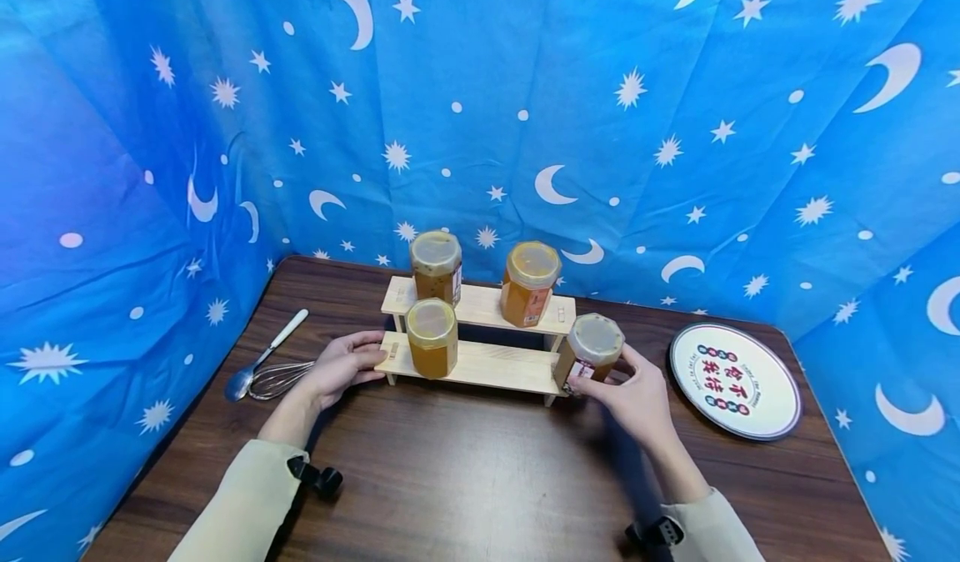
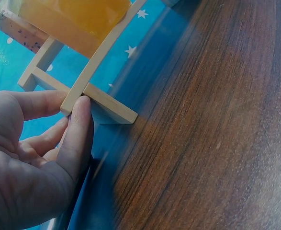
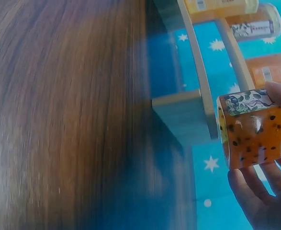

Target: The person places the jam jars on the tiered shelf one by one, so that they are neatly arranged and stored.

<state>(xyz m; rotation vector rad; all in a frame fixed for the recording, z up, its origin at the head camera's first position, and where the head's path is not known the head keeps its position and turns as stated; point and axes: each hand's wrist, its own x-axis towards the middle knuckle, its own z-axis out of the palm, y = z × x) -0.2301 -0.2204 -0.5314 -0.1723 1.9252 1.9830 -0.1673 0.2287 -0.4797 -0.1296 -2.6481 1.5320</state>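
Note:
A two-step wooden rack [image 1: 495, 364] stands on the table. My left hand [image 1: 339, 370] pinches the left end of its lower board between thumb and fingers, plain in the left wrist view. My right hand [image 1: 639, 397] grips a jar of orange preserve with dark seeds [image 3: 257, 134], thumb on one side and fingers on the other. That jar is tilted, its base close to the lower board's right end. A yellow-orange jar [image 1: 432, 341] stands on the lower board's left part. The upper board bears a seeded jar [image 1: 437, 270] at left and an orange jar [image 1: 529, 287] at right.
A round white plate [image 1: 735, 381] with red lettering lies to the right. At left are a spoon [image 1: 264, 353] with a white handle and a wire whisk [image 1: 279, 380]. Blue cloth [image 1: 480, 70] with moons and stars hangs behind the dark wooden table [image 1: 465, 479].

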